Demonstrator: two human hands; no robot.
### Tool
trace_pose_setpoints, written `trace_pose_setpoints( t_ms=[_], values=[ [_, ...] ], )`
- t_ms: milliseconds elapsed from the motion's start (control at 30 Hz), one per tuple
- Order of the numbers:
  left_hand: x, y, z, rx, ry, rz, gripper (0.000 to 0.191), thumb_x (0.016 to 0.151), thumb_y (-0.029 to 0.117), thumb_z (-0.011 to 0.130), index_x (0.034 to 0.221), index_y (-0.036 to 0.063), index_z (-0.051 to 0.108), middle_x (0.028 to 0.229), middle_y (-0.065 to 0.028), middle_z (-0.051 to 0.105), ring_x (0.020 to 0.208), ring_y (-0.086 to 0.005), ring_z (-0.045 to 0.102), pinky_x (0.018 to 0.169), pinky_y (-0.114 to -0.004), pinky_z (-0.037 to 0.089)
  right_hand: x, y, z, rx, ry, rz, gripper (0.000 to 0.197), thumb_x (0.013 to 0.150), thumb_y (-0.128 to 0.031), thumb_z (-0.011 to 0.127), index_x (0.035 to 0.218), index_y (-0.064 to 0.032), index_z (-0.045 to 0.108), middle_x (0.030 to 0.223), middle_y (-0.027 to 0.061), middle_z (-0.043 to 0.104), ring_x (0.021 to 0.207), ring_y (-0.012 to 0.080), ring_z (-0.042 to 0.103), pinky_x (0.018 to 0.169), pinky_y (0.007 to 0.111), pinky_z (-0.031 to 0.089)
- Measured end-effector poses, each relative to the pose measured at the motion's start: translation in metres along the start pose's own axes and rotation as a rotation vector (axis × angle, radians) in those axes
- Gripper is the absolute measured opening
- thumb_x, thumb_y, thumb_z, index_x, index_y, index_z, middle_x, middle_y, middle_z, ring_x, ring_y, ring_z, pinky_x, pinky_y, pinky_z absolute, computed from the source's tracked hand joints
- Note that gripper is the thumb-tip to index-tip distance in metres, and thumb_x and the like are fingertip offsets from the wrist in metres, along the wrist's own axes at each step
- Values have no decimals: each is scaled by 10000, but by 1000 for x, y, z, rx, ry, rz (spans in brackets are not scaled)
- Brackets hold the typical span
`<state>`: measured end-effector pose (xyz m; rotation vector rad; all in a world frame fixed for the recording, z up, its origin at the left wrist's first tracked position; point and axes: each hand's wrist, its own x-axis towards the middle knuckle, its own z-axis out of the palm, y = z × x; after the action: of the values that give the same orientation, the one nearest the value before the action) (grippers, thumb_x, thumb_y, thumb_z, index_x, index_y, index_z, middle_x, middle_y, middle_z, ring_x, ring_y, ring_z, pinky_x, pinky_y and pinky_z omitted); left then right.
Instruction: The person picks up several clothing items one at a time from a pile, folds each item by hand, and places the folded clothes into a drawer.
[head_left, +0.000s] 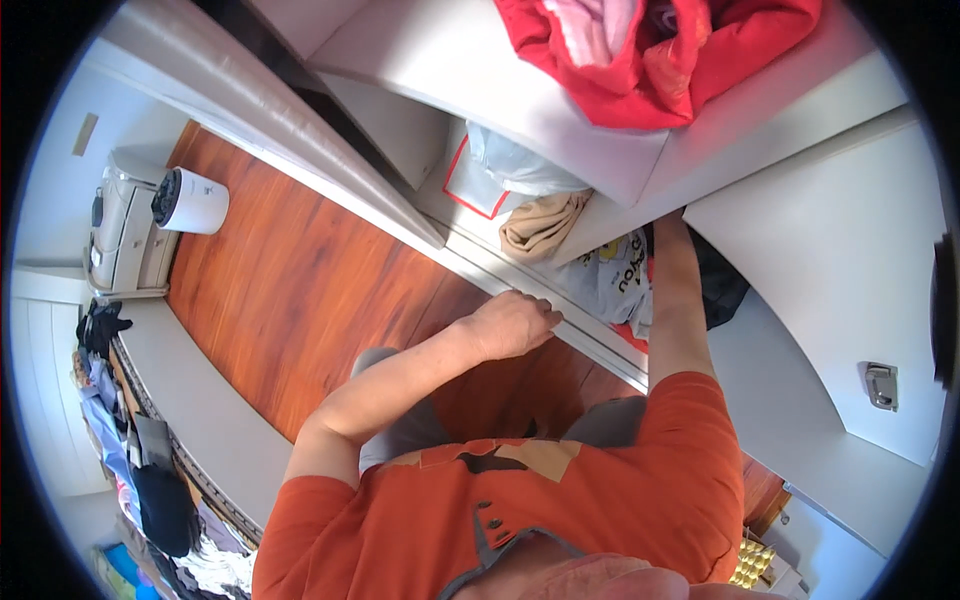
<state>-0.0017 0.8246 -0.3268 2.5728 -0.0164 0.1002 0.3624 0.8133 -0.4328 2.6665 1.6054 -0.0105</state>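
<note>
My right arm reaches into the lower compartment of a white wardrobe; only the wrist and the back of my right hand (670, 217) show below the shelf, and the fingers are hidden. Beside that arm lie a grey printed cloth or bag (619, 277) and dark fabric (720, 289). My left hand (521, 322), its fingers curled, hangs above the floor by the sliding-door track; whether it holds anything is not visible. Left of the printed item are a folded beige cloth (541, 225), a translucent plastic bag (517, 161) and a red-edged item (472, 184).
Red clothing (637, 60) lies on the shelf above. A white door with a metal latch (881, 386) is at right. On the wooden floor (315, 262), a white bin (196, 202) stands by a cabinet (131, 225). Piled clothes (161, 502) lie at lower left.
</note>
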Motion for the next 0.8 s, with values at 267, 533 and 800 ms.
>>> trace_pose_setpoints(
  t_ms=[267, 533, 800],
  values=[
    [-15, 20, -27, -23, -61, -107, 183, 821, 209, 594, 873, 34, 606, 767, -144, 625, 764, -336, 627, 678, -434, 498, -7, 0, -15, 118, -178, -214, 547, 843, -260, 575, 1320, -28, 444, 1368, 213, 409, 1277, 398, 353, 1089, 434, 263],
    [-37, 91, -143, -4, 120, -256, 197, 800, 232, 566, 788, 54, 648, 757, -143, 643, 756, -332, 636, 639, -440, 505, -119, -40, -141, 299, -226, -370, 510, 847, -166, 579, 1310, -5, 437, 1383, 262, 364, 1274, 423, 346, 1080, 446, 276],
    [-86, 180, -198, -10, 148, -308, 110, 729, 126, 593, 706, 45, 665, 710, -142, 654, 683, -328, 651, 567, -422, 516, -242, -121, -229, 456, -498, -632, 404, 842, -96, 561, 1224, 21, 498, 1303, 241, 452, 1233, 385, 407, 1036, 429, 323]
  ],
)
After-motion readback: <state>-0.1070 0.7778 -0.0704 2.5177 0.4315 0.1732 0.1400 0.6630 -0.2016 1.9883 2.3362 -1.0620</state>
